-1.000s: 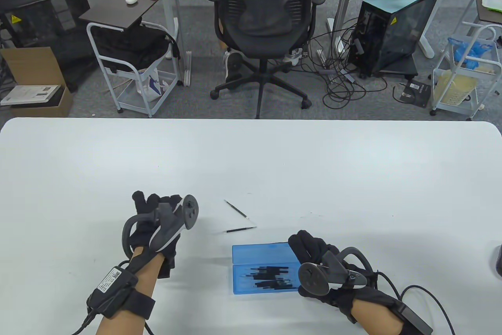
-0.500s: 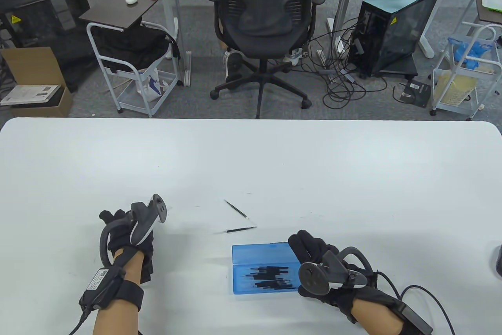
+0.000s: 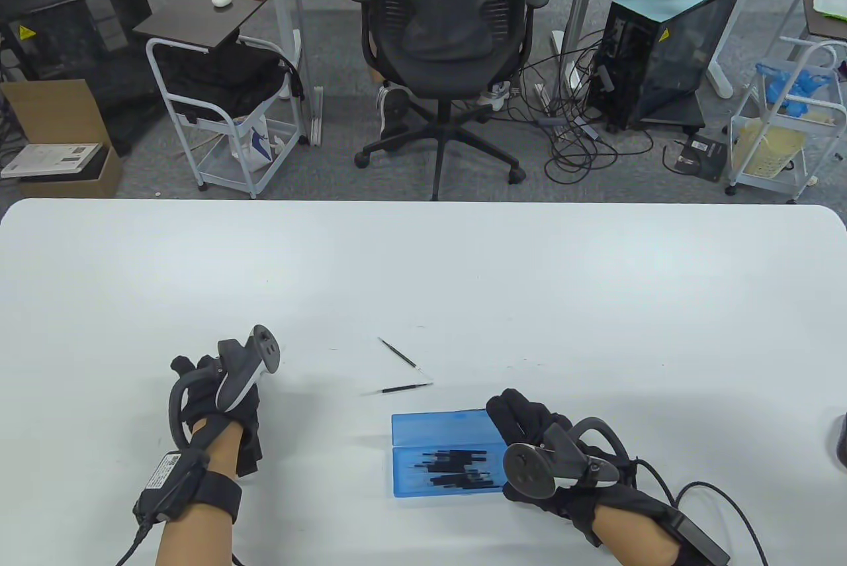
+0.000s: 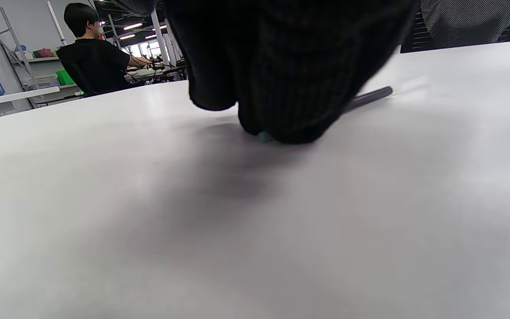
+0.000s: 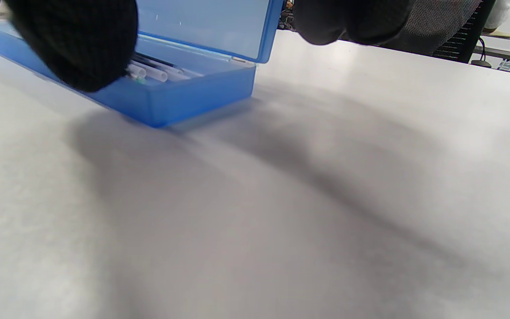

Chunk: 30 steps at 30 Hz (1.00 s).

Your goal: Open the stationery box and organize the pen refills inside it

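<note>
1. low in the table view, right of centre, the blue stationery box (image 3: 445,453) lies open on the white table (image 3: 423,275), its lid folded flat toward the top of the frame.
2. inside the nearer half lies a bunch of pen refills (image 3: 456,468), dark in the table view, with clear tube ends showing in the right wrist view (image 5: 157,73).
3. the right hand (image 3: 529,424) sits at the box's right end; in the right wrist view one gloved fingertip (image 5: 78,40) is down on the box's front rim and the others hang beyond the raised lid (image 5: 202,24). whether it actually pinches the box i cannot tell.
4. two loose refills (image 3: 399,352) lie on the table just above the box in the frame, one slanted, the other (image 3: 405,387) nearly level, apart from each other.
5. the left hand (image 3: 218,407) rests at lower left, well apart from the box. in the left wrist view its fingers (image 4: 281,66) are curled down onto the table, a dark refill (image 4: 370,95) poking out from behind them with something small and teal under the fingertips; cannot tell if it is gripped.
</note>
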### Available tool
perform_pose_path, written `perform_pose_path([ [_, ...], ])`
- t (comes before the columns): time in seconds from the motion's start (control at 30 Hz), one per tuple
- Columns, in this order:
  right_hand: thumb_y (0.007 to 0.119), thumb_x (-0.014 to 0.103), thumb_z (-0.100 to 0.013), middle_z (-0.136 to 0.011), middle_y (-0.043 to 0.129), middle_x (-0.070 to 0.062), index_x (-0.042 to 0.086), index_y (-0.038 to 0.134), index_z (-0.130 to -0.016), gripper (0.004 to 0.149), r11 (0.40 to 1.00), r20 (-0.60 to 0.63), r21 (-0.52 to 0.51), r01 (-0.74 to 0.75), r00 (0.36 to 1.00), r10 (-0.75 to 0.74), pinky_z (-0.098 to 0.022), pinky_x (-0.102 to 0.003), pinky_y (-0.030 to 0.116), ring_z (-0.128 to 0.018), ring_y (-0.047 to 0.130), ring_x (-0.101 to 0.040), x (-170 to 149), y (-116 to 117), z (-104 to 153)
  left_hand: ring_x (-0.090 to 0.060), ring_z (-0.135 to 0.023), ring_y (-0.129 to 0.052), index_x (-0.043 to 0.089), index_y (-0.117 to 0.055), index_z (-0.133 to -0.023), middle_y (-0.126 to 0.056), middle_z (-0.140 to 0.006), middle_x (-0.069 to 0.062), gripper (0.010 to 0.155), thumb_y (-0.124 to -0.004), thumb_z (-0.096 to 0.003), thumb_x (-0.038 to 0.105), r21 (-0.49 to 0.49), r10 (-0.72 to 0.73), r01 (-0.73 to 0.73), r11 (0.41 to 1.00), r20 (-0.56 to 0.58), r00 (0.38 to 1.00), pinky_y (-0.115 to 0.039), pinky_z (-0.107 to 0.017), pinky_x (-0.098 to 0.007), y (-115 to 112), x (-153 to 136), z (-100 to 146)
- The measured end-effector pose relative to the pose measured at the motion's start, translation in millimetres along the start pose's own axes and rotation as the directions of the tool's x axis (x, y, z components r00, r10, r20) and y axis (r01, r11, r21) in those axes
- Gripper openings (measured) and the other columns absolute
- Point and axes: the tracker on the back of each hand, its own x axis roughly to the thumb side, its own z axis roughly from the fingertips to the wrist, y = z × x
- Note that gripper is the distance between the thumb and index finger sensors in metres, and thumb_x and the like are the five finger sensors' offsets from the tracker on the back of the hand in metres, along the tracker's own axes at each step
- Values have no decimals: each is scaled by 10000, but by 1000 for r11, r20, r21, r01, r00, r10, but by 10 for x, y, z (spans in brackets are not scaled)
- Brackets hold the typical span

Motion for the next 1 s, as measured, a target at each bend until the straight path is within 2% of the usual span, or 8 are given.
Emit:
perform_pose_path([
  [0.23, 812, 533, -445, -1163, 38, -354, 47, -85, -1072, 1198, 1000, -3, 2, -4, 1000, 4, -725, -653, 571, -1040, 506, -588, 4, -1, 1, -230, -998, -872, 224, -737, -1014, -958, -880, 64, 569, -917, -480, 303, -5, -26, 27, 1000, 20, 999, -348, -909, -640, -19, 46, -1],
  [0.53, 813, 531, -445, -1163, 40, -354, 46, -85, -1072, 1198, 1000, -3, 2, -4, 1000, 4, -725, -654, 571, -1040, 504, -589, 7, -3, 0, -257, -979, -890, 183, -704, -1033, -948, -883, 45, 619, -920, -465, 295, 4, 11, -11, 1000, 35, 999, -368, -893, -650, -2, 13, 32],
  [0.63, 814, 531, -445, -1163, 40, -355, 44, -83, -1072, 1197, 1000, -2, 3, -3, 1000, 3, -725, -654, 570, -1040, 504, -589, 7, -1, -1, -259, -982, -887, 182, -699, -1035, -939, -892, 47, 626, -921, -461, 292, 45, 31, -34, 998, 73, 997, -376, -886, -656, 114, 12, 107],
  [0.8, 814, 532, -444, -1163, 40, -355, 46, -84, -1073, 1198, 1000, -2, 3, -2, 1000, 2, -726, -654, 570, -1041, 506, -587, 7, -2, -1, -268, -966, -896, 170, -704, -1029, -940, -886, 44, 629, -924, -452, 289, 160, 63, -99, 982, 220, 974, -400, -862, -672, 465, 99, 372],
  [0.9, 813, 532, -445, -1164, 40, -353, 46, -84, -1072, 1198, 1000, -2, 3, -4, 1000, 4, -726, -654, 569, -1042, 503, -587, 7, -2, -1, -271, -953, -907, 164, -711, -1023, -948, -876, 42, 629, -926, -446, 291, 251, 36, -123, 960, 328, 944, -420, -847, -679, 683, 216, 631],
  [1.0, 813, 532, -445, -1163, 40, -354, 46, -84, -1072, 1197, 1000, -3, 3, -4, 1000, 4, -726, -654, 570, -1041, 503, -589, 7, -2, -1, -273, -953, -907, 161, -708, -1026, -944, -880, 41, 630, -923, -447, 290, 295, 18, -157, 943, 425, 905, -423, -844, -679, 826, 358, 918],
])
